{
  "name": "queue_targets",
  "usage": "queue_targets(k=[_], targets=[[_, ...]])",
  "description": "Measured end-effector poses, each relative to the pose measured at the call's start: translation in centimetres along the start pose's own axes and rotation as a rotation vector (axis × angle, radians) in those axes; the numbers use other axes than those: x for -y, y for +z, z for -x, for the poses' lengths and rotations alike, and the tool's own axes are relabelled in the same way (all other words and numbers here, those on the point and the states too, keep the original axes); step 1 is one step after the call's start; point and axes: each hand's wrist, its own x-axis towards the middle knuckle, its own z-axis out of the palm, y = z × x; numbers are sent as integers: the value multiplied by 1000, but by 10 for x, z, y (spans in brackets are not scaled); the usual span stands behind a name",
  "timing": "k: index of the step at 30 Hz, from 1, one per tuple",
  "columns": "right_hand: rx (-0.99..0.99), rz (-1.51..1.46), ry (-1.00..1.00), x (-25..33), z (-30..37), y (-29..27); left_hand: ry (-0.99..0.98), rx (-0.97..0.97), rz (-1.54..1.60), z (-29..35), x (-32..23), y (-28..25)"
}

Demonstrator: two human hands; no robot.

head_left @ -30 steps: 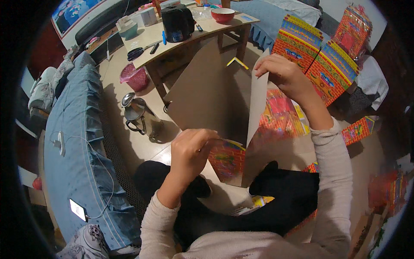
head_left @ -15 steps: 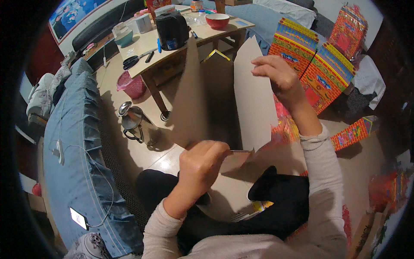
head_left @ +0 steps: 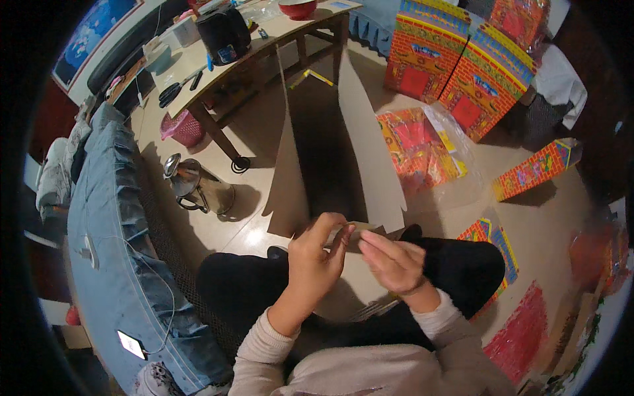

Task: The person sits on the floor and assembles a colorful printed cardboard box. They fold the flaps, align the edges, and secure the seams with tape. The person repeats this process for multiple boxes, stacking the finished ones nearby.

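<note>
Brown cardboard, the box (head_left: pixel 327 158) opens upward short of the table (head_left: pixel 185 66); the right hand (head_left: pixel 396 264) has left its right flap (head_left: pixel 370 145) and joined the left hand (head_left: pixel 314 261) at the near flap (head_left: pixel 357 228), bringing both to one edge. The left grip pinches it; the right's closure cannot be told. Floor (head_left: pixel 254 231) separates box from kettle (head_left: pixel 210 191).

Tiled floor (head_left: pixel 555 231): metal jug (head_left: pixel 206 191), pink basket (head_left: pixel 183 130), brick-patterned box (head_left: pixel 531 174). Table (head_left: pixel 277 36): scissors (head_left: pixel 170 94), black appliance (head_left: pixel 224 36), red bowl (head_left: pixel 297 9).

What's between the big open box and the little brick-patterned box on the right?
In the head view, a flat brick-patterned piece with clear plastic lies there, then floor up to the little box.
</note>
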Motion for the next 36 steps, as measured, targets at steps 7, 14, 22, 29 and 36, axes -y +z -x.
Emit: queue_targets(k=[7,14,22,29,36], targets=[[-120,6,224,14,3,33,-25,7,55,0,5,-5],[-109,-150,408,27,-5,39,26,-36,49,1,12,-1],[-145,-163,428,23,-8,45,10,-52,133,2,8,0],[-112,-171,505,22,-5,42,28,-37,161,2,14,1],[-125,-166,507,21,-4,43,76,-19,159,3,18,5]])
